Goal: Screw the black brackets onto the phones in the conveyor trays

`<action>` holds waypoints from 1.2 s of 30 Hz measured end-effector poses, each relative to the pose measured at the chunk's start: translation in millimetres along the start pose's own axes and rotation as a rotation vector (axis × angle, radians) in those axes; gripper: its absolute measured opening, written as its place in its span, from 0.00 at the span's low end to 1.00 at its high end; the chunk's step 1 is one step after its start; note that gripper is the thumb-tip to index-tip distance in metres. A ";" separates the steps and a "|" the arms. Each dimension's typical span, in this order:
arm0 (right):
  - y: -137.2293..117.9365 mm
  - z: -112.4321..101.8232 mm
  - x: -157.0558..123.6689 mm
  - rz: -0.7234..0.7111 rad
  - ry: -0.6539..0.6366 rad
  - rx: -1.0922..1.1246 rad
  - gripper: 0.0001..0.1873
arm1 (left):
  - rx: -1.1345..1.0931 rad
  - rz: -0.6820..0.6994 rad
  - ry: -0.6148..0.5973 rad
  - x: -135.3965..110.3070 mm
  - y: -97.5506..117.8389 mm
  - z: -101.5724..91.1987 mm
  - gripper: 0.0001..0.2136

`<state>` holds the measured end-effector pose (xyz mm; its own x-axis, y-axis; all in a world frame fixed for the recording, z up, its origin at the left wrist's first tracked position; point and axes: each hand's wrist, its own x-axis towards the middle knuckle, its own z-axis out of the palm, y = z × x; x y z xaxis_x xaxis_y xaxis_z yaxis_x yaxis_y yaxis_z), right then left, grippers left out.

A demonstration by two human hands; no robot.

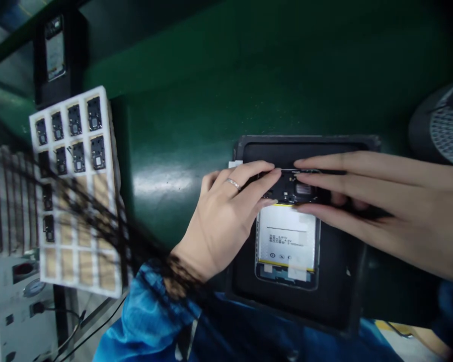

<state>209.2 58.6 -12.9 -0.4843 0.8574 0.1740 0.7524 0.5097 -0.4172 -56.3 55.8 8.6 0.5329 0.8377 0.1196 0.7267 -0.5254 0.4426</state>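
An opened phone lies in a black tray, its white battery showing below a black cover plate with a camera window. My left hand, wearing a ring, has its fingertips on the plate's left part, with the thumb at the lower edge. From the right, my right hand reaches over the plate. Its long fingers rest along the top and its thumb sits at the lower edge, so the plate lies between them. Both hands are closed about the plate, and parts of it are hidden under the fingers.
At the left, a white compartment tray holds several black cover plates. Behind it, another opened phone sits in a black holder. A grey mesh-faced object stands at the right of the green table. Dark hair strands blur the left side.
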 end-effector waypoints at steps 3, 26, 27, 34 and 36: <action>5.3 2.6 -5.9 -0.142 -0.049 -0.060 0.27 | -0.022 0.010 -0.018 0.8 -2.0 -2.3 0.16; -38.0 -6.7 1.8 0.140 -0.087 -0.358 0.29 | 0.233 0.037 -0.058 -4.5 17.2 -5.3 0.21; -40.3 -7.2 1.6 0.144 -0.092 -0.392 0.30 | 0.261 0.039 -0.055 -7.2 21.1 -3.8 0.22; -45.9 -15.7 4.8 0.121 -0.010 -0.334 0.27 | 0.338 0.163 0.032 -28.9 43.1 17.7 0.27; -41.4 -25.4 9.3 0.125 0.112 -0.209 0.22 | 0.302 0.147 0.057 -31.5 42.4 22.3 0.30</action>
<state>184.8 47.3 28.7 -0.3385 0.9111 0.2352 0.8846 0.3934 -0.2506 -32.6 3.8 3.8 0.6226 0.7522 0.2157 0.7441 -0.6545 0.1343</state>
